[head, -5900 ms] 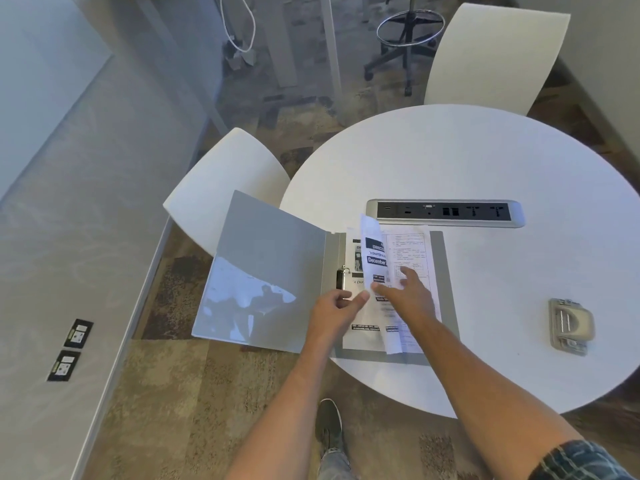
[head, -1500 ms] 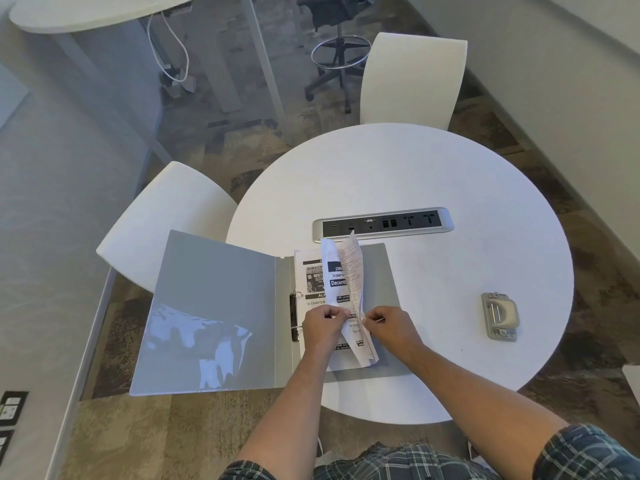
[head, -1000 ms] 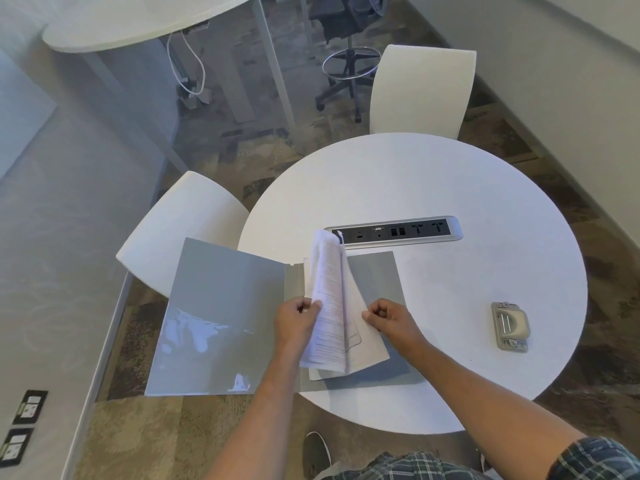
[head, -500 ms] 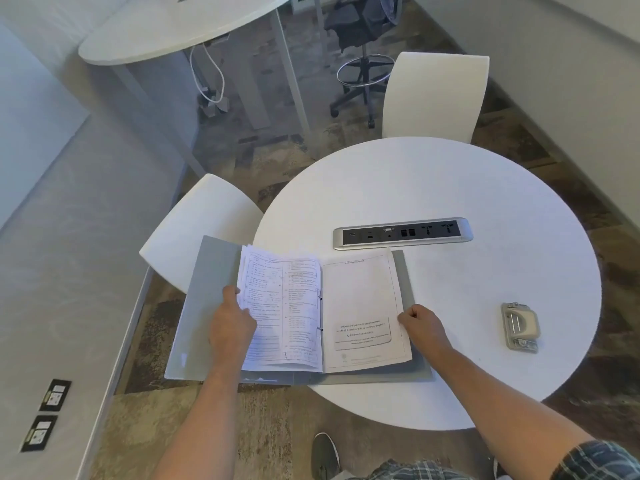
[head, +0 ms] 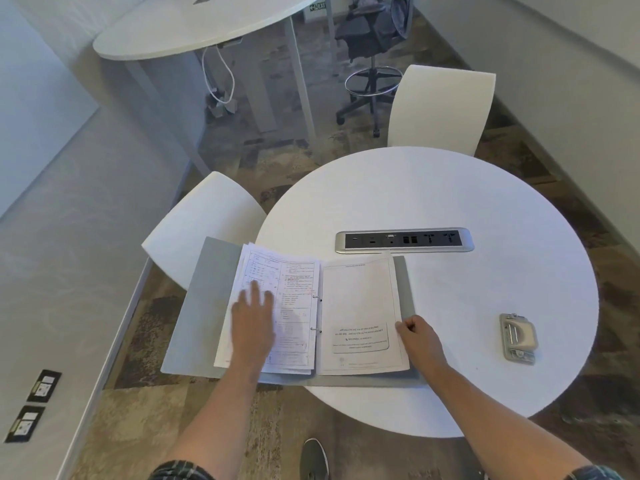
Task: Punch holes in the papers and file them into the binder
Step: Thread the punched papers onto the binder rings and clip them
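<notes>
The left hand point(head: 252, 327), blurred but seemingly flat and holding nothing, should press the white printed papers point(head: 277, 306) down beside the grey open binder's point(head: 204, 306) rings; the right hand point(head: 420, 336) pinches a page edge.

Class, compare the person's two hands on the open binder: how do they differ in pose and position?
The left hand lies flat, fingers spread, on the left-hand stack of pages; the right hand is curled at the outer edge of the right-hand page. The left hand is motion-blurred; the right is sharp. Both rest on papers in the binder.
</notes>
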`<state>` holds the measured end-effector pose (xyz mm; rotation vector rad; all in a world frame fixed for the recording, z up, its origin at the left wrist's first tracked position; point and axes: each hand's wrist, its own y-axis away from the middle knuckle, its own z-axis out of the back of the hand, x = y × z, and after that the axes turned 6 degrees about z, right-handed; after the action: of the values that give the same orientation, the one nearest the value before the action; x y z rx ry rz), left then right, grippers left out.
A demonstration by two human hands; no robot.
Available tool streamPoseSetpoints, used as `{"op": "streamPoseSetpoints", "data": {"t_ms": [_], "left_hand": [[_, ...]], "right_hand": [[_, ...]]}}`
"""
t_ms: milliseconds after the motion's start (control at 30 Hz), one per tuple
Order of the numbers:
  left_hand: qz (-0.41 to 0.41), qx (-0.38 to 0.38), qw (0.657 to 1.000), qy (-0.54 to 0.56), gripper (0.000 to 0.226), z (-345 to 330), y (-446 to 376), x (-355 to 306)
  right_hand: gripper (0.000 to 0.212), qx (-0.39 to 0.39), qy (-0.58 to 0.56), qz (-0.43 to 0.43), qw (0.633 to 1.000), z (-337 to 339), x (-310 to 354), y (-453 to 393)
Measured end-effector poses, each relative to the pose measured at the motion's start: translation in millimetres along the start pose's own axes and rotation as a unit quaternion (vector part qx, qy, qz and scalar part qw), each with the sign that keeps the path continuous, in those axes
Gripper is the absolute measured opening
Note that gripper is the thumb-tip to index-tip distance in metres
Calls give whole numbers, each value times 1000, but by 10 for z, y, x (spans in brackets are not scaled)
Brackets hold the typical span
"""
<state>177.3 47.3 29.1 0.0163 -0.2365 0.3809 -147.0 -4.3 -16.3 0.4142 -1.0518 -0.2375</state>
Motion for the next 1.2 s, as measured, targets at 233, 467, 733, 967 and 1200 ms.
{"op": "streamPoseSetpoints", "data": {"t_ms": [233,467,733,967,1200], "left_hand": [[-216,162,962,34,80,-255,458,-789],[-150,277,947,68,81,-287,497,-500],[-45,266,920,285,63,-47,538,-487],[24,190,862,469,87,272,720,-620],[322,112,782,522,32,297,675,-417]], "right_hand": [[22,0,-13,32,999,-33,59,51],[22,6,-49,45,998,-34,116,65],[20,88,-147,81,982,-348,629,152],[19,189,-222,130,948,-629,1067,319],[27,270,-180,164,932,-724,860,221]]}}
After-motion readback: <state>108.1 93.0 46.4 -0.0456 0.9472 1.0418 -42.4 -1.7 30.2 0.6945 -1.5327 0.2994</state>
